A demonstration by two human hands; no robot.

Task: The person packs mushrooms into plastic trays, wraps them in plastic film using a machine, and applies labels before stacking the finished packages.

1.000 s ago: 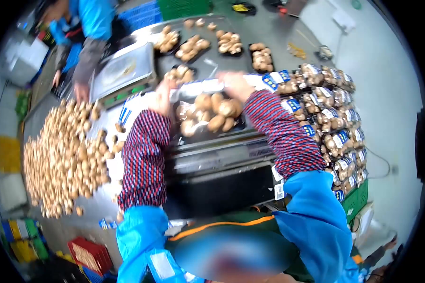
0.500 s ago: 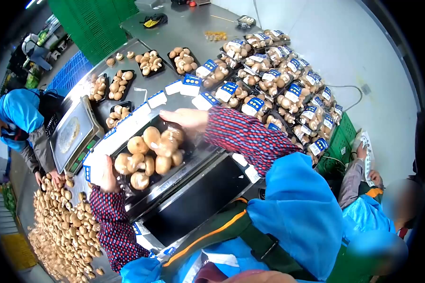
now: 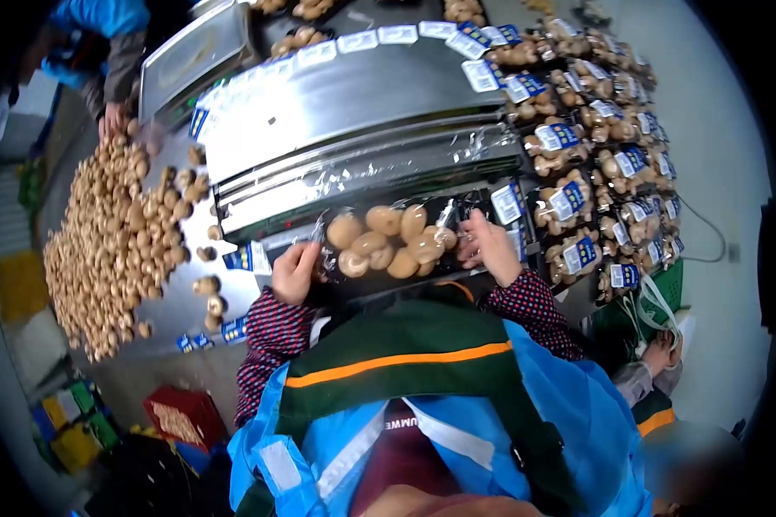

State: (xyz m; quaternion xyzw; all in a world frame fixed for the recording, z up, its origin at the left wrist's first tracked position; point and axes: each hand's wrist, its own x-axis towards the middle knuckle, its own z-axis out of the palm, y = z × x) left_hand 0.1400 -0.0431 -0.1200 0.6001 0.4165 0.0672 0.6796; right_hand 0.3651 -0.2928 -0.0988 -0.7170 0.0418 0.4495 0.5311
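Note:
A black tray of brown mushrooms (image 3: 383, 243) lies level in front of my body, between my two hands. Clear plastic film (image 3: 447, 211) covers it and is bunched at both ends. My left hand (image 3: 295, 270) pinches the film at the tray's left end. At the right end, my right hand (image 3: 491, 248) has its fingers closed on the gathered film. The metal wrapping station (image 3: 345, 108) stands just beyond the tray, with scraps of film along its front bar.
Loose mushrooms (image 3: 116, 241) are heaped on the left, near a co-worker's hand (image 3: 112, 119). Wrapped, labelled mushroom packs (image 3: 569, 200) are piled on the right. A row of labels (image 3: 356, 41) lines the station's far edge, beside a scale (image 3: 194, 56). Another person's hand (image 3: 661, 351) holds white straps at lower right.
The tray has come from over the station down toward my body and turned level. Both hands have shifted from the tray's sides to film at its ends. My view has swung with them.

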